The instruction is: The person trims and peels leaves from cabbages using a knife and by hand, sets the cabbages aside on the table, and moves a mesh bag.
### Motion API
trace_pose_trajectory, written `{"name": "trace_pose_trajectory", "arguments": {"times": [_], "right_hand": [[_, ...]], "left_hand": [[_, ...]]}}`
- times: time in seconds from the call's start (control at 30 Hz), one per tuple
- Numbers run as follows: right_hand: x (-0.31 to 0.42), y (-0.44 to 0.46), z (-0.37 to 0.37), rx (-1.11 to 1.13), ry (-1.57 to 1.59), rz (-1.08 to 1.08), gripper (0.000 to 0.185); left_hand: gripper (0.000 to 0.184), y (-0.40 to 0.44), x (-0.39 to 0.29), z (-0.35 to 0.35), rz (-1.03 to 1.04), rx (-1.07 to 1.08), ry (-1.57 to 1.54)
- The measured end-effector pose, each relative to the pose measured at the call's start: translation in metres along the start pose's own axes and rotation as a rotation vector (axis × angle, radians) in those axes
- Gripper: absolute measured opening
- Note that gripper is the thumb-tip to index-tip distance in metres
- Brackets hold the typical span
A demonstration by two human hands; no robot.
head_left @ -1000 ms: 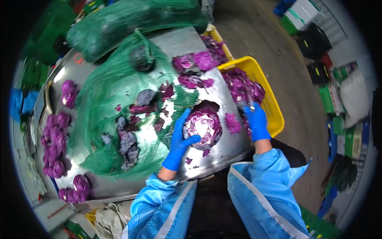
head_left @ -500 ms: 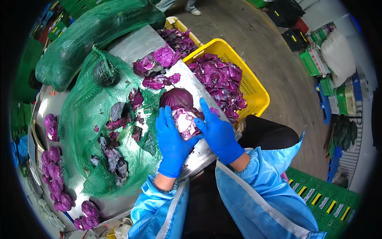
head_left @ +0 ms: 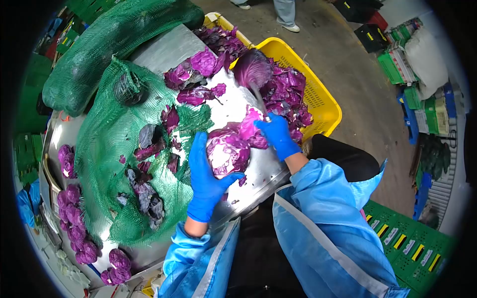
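My left hand [head_left: 204, 174], in a blue glove, cups a red cabbage [head_left: 228, 154] from its left and near side, thumb along the lower edge. The pale cut side of the head faces up. Beside it, my gloved right hand [head_left: 279, 136] is closed around what looks like a knife [head_left: 260, 102], its thin grey blade blurred and pointing away from me. A large dark purple leaf [head_left: 252, 69] shows at the blade's far end, over the crate rim. A loose bright leaf [head_left: 250, 125] lies between the cabbage and my right hand.
A yellow crate [head_left: 325, 107] full of purple leaves stands right of the metal table [head_left: 166, 49], another behind it. Green netting [head_left: 99, 164] with leaf scraps covers the table's left. A filled net sack [head_left: 119, 47] lies behind. Trimmed cabbages [head_left: 72, 211] line the left edge. A person's legs [head_left: 285, 12] show at the top.
My right hand has moved off the cabbage to the right, and the blade now shows. A large leaf has appeared at the crate rim. My left hand stays on the cabbage, whose pale side shows more.
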State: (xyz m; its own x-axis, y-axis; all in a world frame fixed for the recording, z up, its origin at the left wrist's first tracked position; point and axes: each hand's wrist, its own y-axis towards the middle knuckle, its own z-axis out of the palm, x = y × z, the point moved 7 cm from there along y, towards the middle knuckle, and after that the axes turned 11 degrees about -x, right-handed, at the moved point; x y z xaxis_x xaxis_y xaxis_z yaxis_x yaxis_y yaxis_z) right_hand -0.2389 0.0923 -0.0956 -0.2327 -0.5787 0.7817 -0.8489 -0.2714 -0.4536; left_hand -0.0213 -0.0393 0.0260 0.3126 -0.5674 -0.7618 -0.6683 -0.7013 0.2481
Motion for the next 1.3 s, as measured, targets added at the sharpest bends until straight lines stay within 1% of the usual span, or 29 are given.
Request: {"name": "trace_pose_trajectory", "arguments": {"times": [0.03, 0.1, 0.17, 0.2, 0.23, 0.27, 0.3, 0.33, 0.37, 0.4, 0.43, 0.5, 0.57, 0.63, 0.67, 0.7, 0.77, 0.8, 0.83, 0.9, 0.93, 0.97, 1.03, 1.1, 1.13, 1.17, 1.23, 1.27, 1.3], "right_hand": [[0.012, -0.005, -0.009, -0.060, -0.168, -0.115, 0.049], [0.059, -0.041, -0.038, -0.350, -0.508, -0.409, 0.057], [0.082, -0.075, -0.032, -0.180, -0.121, -0.659, 0.066], [0.094, -0.093, -0.024, -0.049, -0.119, -0.657, 0.064], [0.078, -0.093, -0.011, 0.042, -0.227, -0.734, 0.056], [0.080, -0.093, -0.009, 0.034, -0.156, -0.759, 0.052], [0.083, -0.094, -0.009, 0.027, -0.084, -0.782, 0.050], [0.085, -0.095, -0.009, 0.025, -0.083, -0.783, 0.050], [0.088, -0.100, -0.010, 0.014, -0.152, -0.801, 0.048], [0.092, -0.106, -0.011, 0.002, -0.223, -0.816, 0.046], [0.100, -0.113, -0.015, 0.000, -0.227, -0.814, 0.046], [0.100, -0.120, -0.009, 0.092, -0.609, -0.685, 0.048], [0.072, -0.103, 0.005, 0.056, -0.689, -0.694, 0.052], [0.084, -0.092, 0.007, 0.058, -0.406, -0.824, 0.048], [0.104, -0.089, 0.005, 0.058, -0.702, -1.042, 0.042], [0.083, -0.041, -0.001, 0.097, -0.722, -0.567, 0.043], [0.068, -0.030, -0.001, 0.149, -0.556, -0.443, 0.046], [0.054, -0.029, 0.003, 0.053, -0.413, -0.571, 0.048], [0.054, -0.038, 0.001, -0.016, -0.401, -0.590, 0.043], [0.022, -0.021, -0.002, 0.071, -0.046, -0.235, 0.037], [0.014, -0.014, -0.003, 0.068, 0.075, -0.126, 0.033], [0.002, -0.010, -0.011, 0.063, -0.197, -0.075, 0.035], [0.046, -0.042, -0.038, -0.208, -0.564, -0.475, 0.045], [0.085, -0.079, -0.048, -0.219, -0.222, -0.586, 0.056], [0.081, -0.086, -0.037, -0.109, -0.220, -0.675, 0.058], [0.076, -0.093, -0.026, 0.007, -0.210, -0.758, 0.061], [0.083, -0.103, -0.022, -0.051, -0.106, -0.856, 0.057], [0.082, -0.102, -0.022, -0.003, -0.205, -0.814, 0.058], [0.087, -0.104, -0.025, -0.007, -0.205, -0.813, 0.058]], "left_hand": [[0.123, 0.008, -0.005, 0.002, 0.061, 0.083, -0.045], [0.122, 0.022, -0.014, 0.007, 0.163, 0.228, -0.084], [0.125, 0.029, -0.026, 0.012, 0.307, 0.366, -0.065], [0.125, 0.026, -0.028, 0.013, 0.310, 0.369, -0.069], [0.126, 0.025, -0.027, 0.009, 0.262, 0.298, -0.059], [0.128, 0.024, -0.026, 0.006, 0.214, 0.229, -0.047], [0.128, 0.019, -0.031, 0.010, 0.217, 0.231, -0.046], [0.128, 0.016, -0.031, 0.013, 0.119, 0.161, 0.016], [0.129, 0.012, -0.029, 0.015, 0.018, 0.091, 0.078], [0.127, 0.014, -0.029, 0.019, -0.013, 0.040, 0.153], [0.127, 0.014, -0.028, 0.023, -0.013, 0.042, 0.149], [0.126, 0.014, -0.024, 0.027, -0.039, -0.010, 0.058], [0.123, 0.013, -0.025, 0.032, -0.025, -0.016, 0.093], [0.121, 0.013, -0.029, 0.034, -0.066, -0.036, 0.163], [0.120, 0.015, -0.035, 0.032, -0.041, -0.035, 0.166], [0.120, 0.011, -0.041, 0.031, -0.026, -0.049, 0.159], [0.118, -0.006, -0.045, 0.030, 0.061, -0.027, 0.249], [0.117, -0.007, -0.040, 0.024, 0.092, -0.078, 0.128], [0.118, -0.005, -0.032, 0.021, 0.084, -0.062, 0.080], [0.117, 0.002, -0.029, 0.015, 0.149, 0.039, 0.076], [0.116, 0.006, -0.031, 0.013, 0.143, 0.111, 0.079], [0.116, 0.010, -0.034, 0.014, 0.139, 0.182, 0.076], [0.115, 0.021, -0.038, 0.015, 0.132, 0.231, 0.103], [0.118, 0.030, -0.041, 0.025, 0.180, 0.368, -0.022], [0.124, 0.037, -0.046, 0.022, 0.122, 0.362, -0.131], [0.124, 0.033, -0.043, 0.025, 0.123, 0.362, -0.131], [0.128, 0.030, -0.033, 0.022, 0.132, 0.171, -0.019], [0.131, 0.026, -0.034, 0.025, 0.127, 0.158, 0.002], [0.131, 0.027, -0.036, 0.030, 0.130, 0.160, 0.001]]}}
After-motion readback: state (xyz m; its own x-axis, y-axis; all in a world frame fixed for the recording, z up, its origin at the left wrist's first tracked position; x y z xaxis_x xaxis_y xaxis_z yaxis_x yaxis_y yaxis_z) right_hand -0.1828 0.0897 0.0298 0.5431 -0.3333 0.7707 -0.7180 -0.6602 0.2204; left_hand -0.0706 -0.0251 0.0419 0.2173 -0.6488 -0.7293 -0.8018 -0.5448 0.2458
